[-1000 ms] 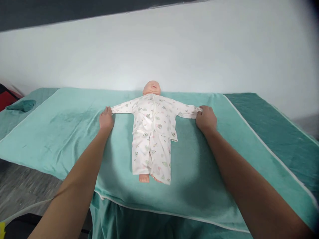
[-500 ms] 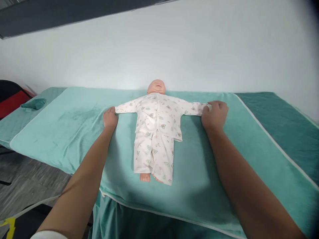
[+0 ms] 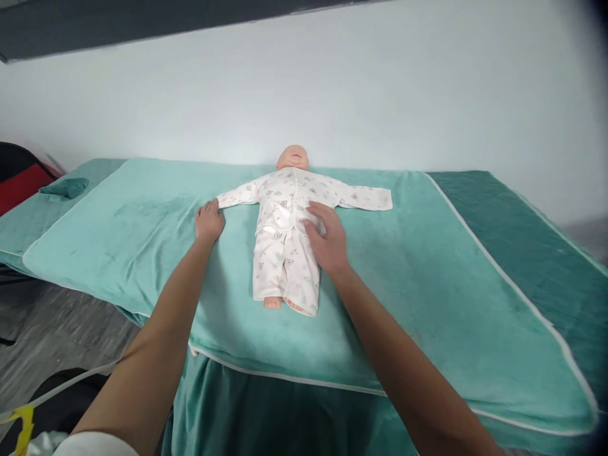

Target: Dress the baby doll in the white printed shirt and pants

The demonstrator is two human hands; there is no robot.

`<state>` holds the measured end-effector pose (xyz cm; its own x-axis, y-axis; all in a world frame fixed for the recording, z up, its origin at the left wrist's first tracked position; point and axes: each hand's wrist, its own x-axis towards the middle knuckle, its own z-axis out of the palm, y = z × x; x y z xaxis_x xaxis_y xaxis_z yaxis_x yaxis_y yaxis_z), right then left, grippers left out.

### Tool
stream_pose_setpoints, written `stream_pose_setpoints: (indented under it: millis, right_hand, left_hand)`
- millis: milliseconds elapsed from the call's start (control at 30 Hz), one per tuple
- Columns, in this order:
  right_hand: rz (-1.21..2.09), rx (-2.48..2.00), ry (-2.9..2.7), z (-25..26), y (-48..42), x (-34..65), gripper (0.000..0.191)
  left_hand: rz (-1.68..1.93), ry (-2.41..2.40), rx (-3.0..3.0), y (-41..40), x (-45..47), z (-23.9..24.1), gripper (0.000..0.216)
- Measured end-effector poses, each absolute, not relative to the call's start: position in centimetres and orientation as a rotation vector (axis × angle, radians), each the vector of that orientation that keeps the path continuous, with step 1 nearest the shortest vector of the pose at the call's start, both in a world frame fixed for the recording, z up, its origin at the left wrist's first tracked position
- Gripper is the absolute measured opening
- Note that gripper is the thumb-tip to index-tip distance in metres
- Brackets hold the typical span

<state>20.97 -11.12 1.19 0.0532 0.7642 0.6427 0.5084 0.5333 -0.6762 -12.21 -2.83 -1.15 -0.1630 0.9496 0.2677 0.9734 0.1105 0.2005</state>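
Note:
A baby doll (image 3: 291,156) in white printed pyjamas (image 3: 284,215) lies on its back on a light teal towel (image 3: 408,272), arms spread wide. My left hand (image 3: 208,220) rests on the towel at the cuff of the doll's sleeve on the left side, fingers curled onto the cuff. My right hand (image 3: 327,239) lies flat on the doll's side at the hem of the top, fingers stretched out. The sleeve on the right (image 3: 368,198) lies flat with nothing on it.
The towel covers a table draped in darker teal cloth (image 3: 532,234) against a white wall. A small folded teal cloth (image 3: 65,187) sits at the far left. Something red and black (image 3: 19,183) stands beyond the left edge. Grey floor lies at lower left.
My right hand has let go of the right sleeve cuff and moved left onto the doll's torso. My left hand stays at the left cuff.

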Motion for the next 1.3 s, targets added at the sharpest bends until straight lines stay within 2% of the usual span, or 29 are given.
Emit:
stream_pose_setpoints:
  millis: [100,267,467,567,833,933,1067,1167,1300]
  right_hand:
    - [0.213,-1.044,-1.968,4.1,-12.1,18.4,0.027]
    - [-0.02,-1.187,-2.437,6.9,-11.6,16.2,0.02]
    - [0.045,-1.019,-2.435,7.6,-12.7,16.0,0.029]
    - [0.012,-1.088,-2.509,7.6,-13.8,16.0,0.03]
    - [-0.041,-1.093,-2.52,6.2,-13.2,13.0,0.025]
    - [0.035,-1.111,-2.68,5.4,-13.4,11.8,0.025]
    - [0.298,-0.999,-2.779,5.7,-16.3,12.3,0.023]
    - [0.5,-0.928,-2.687,6.4,-19.6,14.1,0.03]
    - [0.437,-0.968,-2.568,6.0,-23.2,16.7,0.063]
  left_hand:
    - [-0.506,-2.308,-2.005,-3.4,-12.1,-1.1,0.063]
    - [-0.594,-2.301,-1.955,-3.6,-12.2,-1.2,0.06]
    - [-0.689,-2.313,-1.917,-3.4,-12.3,-1.4,0.053]
    - [-0.716,-2.31,-1.917,-3.3,-12.3,-1.4,0.051]
    - [-0.707,-2.307,-1.91,-3.3,-12.3,-1.4,0.049]
    - [-0.73,-2.302,-1.914,-3.3,-12.3,-1.5,0.048]
    - [-0.736,-2.307,-1.895,-3.3,-12.3,-1.5,0.047]
    - [-0.749,-2.305,-1.882,-3.2,-12.2,-1.4,0.046]
    - [-0.776,-2.307,-1.871,-3.1,-12.2,-1.4,0.049]
